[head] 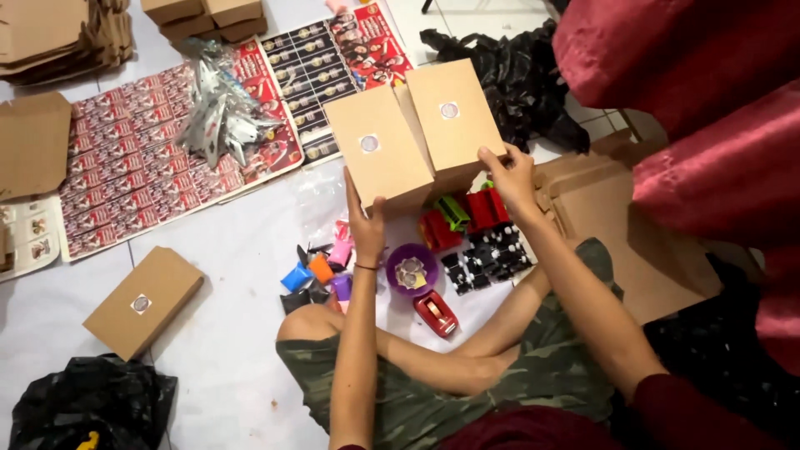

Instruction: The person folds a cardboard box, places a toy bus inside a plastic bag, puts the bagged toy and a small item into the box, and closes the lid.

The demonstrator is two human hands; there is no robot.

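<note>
Cardboard box (flaps open) gripped between left hand and right hand.

Purple bowl, red tape dispenser, sticker sheets, black bag.

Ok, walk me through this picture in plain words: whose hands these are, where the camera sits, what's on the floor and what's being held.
There is no machine here. One camera, worn on a person's head, looks down at their own bare arms; they sit cross-legged on a white tiled floor.

The left hand and right hand hold up two brown cardboard boxes side by side, each with a small round sticker on top.

Below the boxes lie small coloured toys, red and green toy vehicles, a purple bowl and a red tape dispenser. Another closed brown box lies to the left. Further off are printed sticker sheets, a heap of clear plastic packets, flat cardboard pieces and black plastic bags.
</note>
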